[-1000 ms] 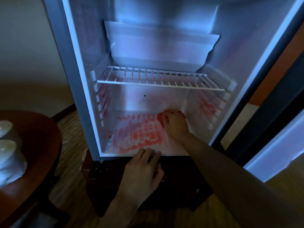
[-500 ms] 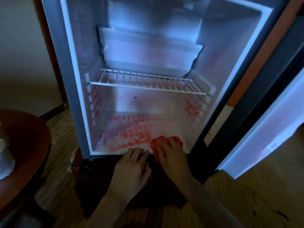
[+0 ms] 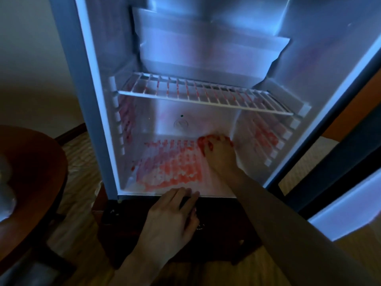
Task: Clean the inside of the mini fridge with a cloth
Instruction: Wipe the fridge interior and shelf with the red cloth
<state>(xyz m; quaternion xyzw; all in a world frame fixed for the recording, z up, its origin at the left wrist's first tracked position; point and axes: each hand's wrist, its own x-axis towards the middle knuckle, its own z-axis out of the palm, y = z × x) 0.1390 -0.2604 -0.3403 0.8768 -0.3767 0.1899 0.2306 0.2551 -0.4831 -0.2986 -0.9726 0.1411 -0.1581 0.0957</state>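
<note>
Fingers of the right hand are spread and pressed flat on a red cloth, deep at the back of the fridge floor, about one o'clock from the left hand. The forearm reaches in straight from five o'clock. The left hand lies palm down, fingers straight and together, tips on the fridge's bottom front lip. Inside: one wire shelf and, above it, one plastic tray, seemingly empty, though glare blurs it. At nine o'clock is one round wooden table.
</note>
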